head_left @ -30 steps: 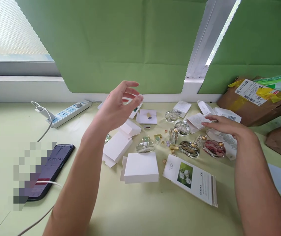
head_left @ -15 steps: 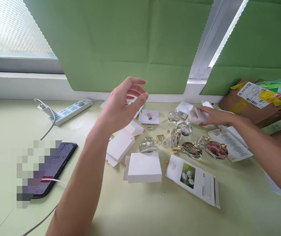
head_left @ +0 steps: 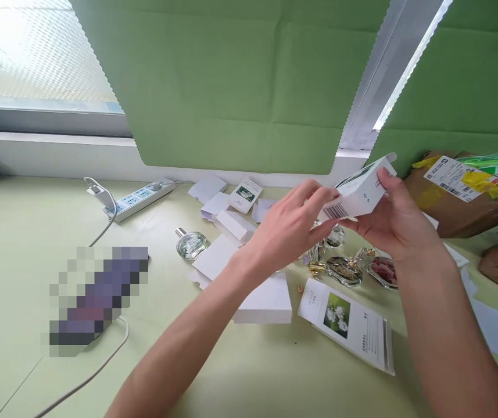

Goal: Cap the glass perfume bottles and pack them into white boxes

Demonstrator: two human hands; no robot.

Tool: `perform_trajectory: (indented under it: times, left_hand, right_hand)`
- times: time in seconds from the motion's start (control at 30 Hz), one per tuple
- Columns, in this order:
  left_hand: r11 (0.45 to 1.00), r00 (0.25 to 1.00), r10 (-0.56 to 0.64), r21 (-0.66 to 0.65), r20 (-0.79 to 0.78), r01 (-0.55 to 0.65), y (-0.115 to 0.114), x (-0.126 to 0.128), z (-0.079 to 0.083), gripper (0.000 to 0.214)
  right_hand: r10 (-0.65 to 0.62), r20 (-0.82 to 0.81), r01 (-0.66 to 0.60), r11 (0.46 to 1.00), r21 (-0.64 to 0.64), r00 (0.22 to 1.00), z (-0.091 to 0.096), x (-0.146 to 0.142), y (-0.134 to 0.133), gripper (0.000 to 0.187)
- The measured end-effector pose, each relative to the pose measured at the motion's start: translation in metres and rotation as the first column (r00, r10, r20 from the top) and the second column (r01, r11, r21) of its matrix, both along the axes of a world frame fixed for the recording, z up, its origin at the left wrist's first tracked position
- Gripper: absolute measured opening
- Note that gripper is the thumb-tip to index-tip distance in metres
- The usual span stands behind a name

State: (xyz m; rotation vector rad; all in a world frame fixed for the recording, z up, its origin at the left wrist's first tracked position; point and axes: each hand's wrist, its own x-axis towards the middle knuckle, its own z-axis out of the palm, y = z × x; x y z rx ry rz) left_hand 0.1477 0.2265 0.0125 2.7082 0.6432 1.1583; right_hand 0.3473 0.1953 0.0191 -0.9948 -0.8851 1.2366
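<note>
A small white printed box (head_left: 357,194) is raised above the table, with a barcode on its near end and a flap lifted at its far top corner. My right hand (head_left: 399,217) grips it from the right, thumb on the side face. From the left, my left hand (head_left: 298,217) has its fingers closed on the barcode end. Beneath the hands lie several glass perfume bottles, among them an oval one (head_left: 343,271) and a reddish one (head_left: 382,271). Gold caps (head_left: 317,267) lie beside them. My hands hide part of this group.
A flat printed carton (head_left: 348,325) and a white box (head_left: 264,302) lie in front. Left are a perfume bottle (head_left: 191,245), a power strip (head_left: 144,200) and a blurred-out phone (head_left: 100,296) with a cable. Brown cardboard boxes (head_left: 432,203) stand at the right.
My right hand has lifted the white box toward me, and my left hand has come across to the right and taken hold of it. The view has shifted slightly left.
</note>
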Motion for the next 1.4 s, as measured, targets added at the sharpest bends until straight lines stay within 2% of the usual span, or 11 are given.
perform_trajectory:
  times: [0.23, 0.4, 0.67, 0.8, 1.0, 1.13, 1.27, 1.4]
  left_hand:
    - [0.997, 0.977, -0.003, 0.070, 0.212, -0.012, 0.002, 0.005, -0.009, 0.021]
    - [0.997, 0.949, 0.027, 0.058, 0.314, -0.047, 0.001, 0.014, -0.019, 0.025]
    - [0.998, 0.928, 0.058, -0.052, 0.369, -0.042, 0.007, 0.016, -0.024, 0.038]
    - [0.996, 0.939, 0.030, -0.090, 0.341, 0.001, 0.014, 0.011, -0.020, 0.032]
    - [0.999, 0.905, 0.018, 0.028, 0.425, -0.034, 0.014, 0.011, -0.019, 0.014]
    - [0.996, 0.901, 0.036, 0.062, 0.432, -0.069, 0.008, 0.015, -0.023, 0.016]
    - [0.992, 0.898, 0.034, 0.091, 0.438, -0.082, 0.005, 0.018, -0.030, 0.019]
    - [0.974, 0.849, 0.052, 0.162, 0.526, -0.160, 0.006, 0.019, -0.033, 0.017]
  right_hand:
    - [-0.047, -0.110, 0.046, 0.999, -0.013, 0.993, -0.006, -0.005, 0.004, 0.038]
    - [-0.038, -0.078, 0.038, 0.999, -0.002, 0.996, -0.014, -0.006, 0.010, 0.036]
    - [0.002, -0.045, 0.002, 0.996, 0.091, 0.999, -0.019, -0.009, 0.010, 0.028]
    - [0.005, -0.095, 0.004, 0.996, 0.092, 0.995, -0.020, -0.011, 0.009, 0.020]
    - [-0.008, -0.130, 0.022, 0.994, 0.107, 0.992, -0.018, -0.016, 0.008, 0.021]
    - [-0.053, -0.134, 0.067, 0.992, 0.103, 0.990, -0.015, -0.018, 0.009, 0.027]
    - [-0.065, -0.206, 0.089, 0.990, 0.107, 0.976, -0.015, -0.019, 0.010, 0.025]
    - [-0.046, -0.277, 0.083, 0.988, 0.126, 0.960, -0.019, -0.024, 0.013, 0.028]
